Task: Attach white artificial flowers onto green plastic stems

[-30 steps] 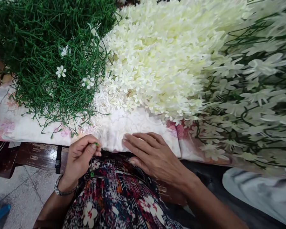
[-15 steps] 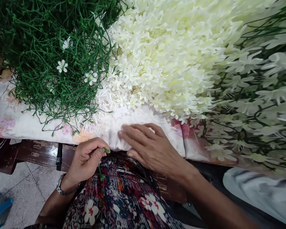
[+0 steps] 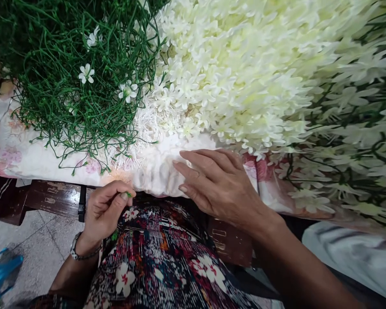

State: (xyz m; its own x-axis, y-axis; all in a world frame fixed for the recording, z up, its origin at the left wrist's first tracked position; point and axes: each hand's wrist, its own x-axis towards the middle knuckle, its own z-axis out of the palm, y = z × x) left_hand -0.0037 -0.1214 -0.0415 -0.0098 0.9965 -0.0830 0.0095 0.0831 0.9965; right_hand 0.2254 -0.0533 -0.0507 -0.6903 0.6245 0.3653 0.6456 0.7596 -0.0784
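Observation:
Near the table's front edge, my left hand [image 3: 107, 208] pinches a small green plastic stem [image 3: 128, 195] between thumb and forefinger; most of the stem is hidden by the fingers and palm. My right hand [image 3: 217, 182] is over the white floral cloth [image 3: 157, 178], fingers stretched out and apart, holding nothing I can see. Just beyond it spreads a heap of white artificial flower heads [image 3: 244, 94]. A pile of green artificial stems [image 3: 80, 103] rises at the left, with a few white flowers [image 3: 86, 74] in it. Thin white stamen threads [image 3: 156, 122] lie between the two heaps.
Finished-looking white flower sprays [image 3: 350, 141] with green stems fill the right side. Under the cloth is a brown wooden edge [image 3: 54, 197]. A blue plastic object [image 3: 1, 272] stands on the floor at lower left. White fabric [image 3: 344, 257] shows at lower right.
My right hand has moved right and slightly up over the cloth. The left hand has shifted a little left with the stem, less of which shows now.

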